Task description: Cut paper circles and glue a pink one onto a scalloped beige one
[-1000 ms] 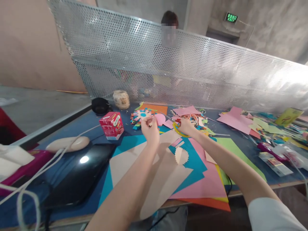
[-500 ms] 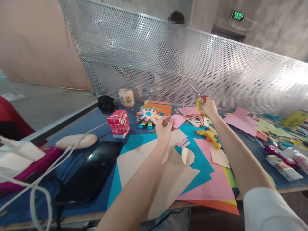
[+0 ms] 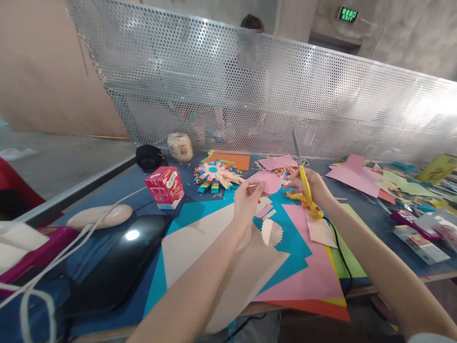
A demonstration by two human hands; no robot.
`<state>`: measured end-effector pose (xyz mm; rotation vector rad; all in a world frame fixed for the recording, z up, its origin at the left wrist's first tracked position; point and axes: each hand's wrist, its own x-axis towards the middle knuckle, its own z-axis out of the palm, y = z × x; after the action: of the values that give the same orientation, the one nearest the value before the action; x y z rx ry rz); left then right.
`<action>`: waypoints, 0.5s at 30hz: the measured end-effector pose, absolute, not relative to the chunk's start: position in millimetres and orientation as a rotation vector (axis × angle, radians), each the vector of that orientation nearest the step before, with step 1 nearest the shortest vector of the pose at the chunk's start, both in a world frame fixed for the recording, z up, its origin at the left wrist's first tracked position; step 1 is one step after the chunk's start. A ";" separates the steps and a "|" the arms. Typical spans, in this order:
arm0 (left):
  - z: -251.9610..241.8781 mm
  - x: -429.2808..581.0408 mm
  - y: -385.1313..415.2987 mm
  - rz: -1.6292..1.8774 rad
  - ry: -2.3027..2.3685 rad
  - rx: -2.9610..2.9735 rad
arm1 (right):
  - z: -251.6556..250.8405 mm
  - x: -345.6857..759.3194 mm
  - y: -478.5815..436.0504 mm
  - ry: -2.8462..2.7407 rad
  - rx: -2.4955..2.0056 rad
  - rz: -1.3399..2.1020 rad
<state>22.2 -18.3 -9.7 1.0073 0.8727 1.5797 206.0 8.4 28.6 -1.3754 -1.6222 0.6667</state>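
My left hand (image 3: 247,199) is closed, pinching a rounded piece of pink paper (image 3: 272,183) between thumb and fingers above the table. To its right, my right hand (image 3: 313,186) is closed on a pair of scissors (image 3: 302,166) with a yellow handle. The blades point upward, away from the pink paper. Below the hands lie a zigzag-edged cream paper disc (image 3: 272,232), small pink paper strips (image 3: 264,210) and sheets of cream paper (image 3: 203,238) and blue paper (image 3: 291,257). A layered paper flower (image 3: 213,170) sits beyond my left hand.
A yellow glue gun (image 3: 314,209) with a black cord lies beneath my right hand. At left are a red box (image 3: 164,186), a black glossy tray-like object (image 3: 117,267) and white cables (image 3: 71,252). A perforated metal screen (image 3: 178,76) borders the back, a person behind it.
The scissors have come down and nearer the pink paper, turning more upright in my right hand. My left hand still holds the pink paper, now showing more of its face. The view has shifted slightly.
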 end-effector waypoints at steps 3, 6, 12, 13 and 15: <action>-6.3 28.1 -29.1 1.507 0.867 1.085 | 14.1 193.9 -17.1 -1.624 -1.294 0.734; -4.8 27.9 -32.9 1.433 0.868 1.154 | 6.4 191.1 -28.9 -1.586 -1.220 0.762; -3.2 25.4 -32.3 1.206 0.867 1.272 | 5.0 205.4 -33.8 -1.500 -1.142 0.796; -2.9 25.6 -33.1 1.165 0.867 1.287 | 5.0 207.4 -34.8 -1.500 -1.138 0.804; -2.7 25.7 -35.4 1.122 0.864 1.325 | 4.9 209.5 -36.6 -1.511 -1.134 0.824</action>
<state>25.7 -35.4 -2.7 1.3251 0.8638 1.1223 209.5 -36.6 4.9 -1.1342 -1.5108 0.8237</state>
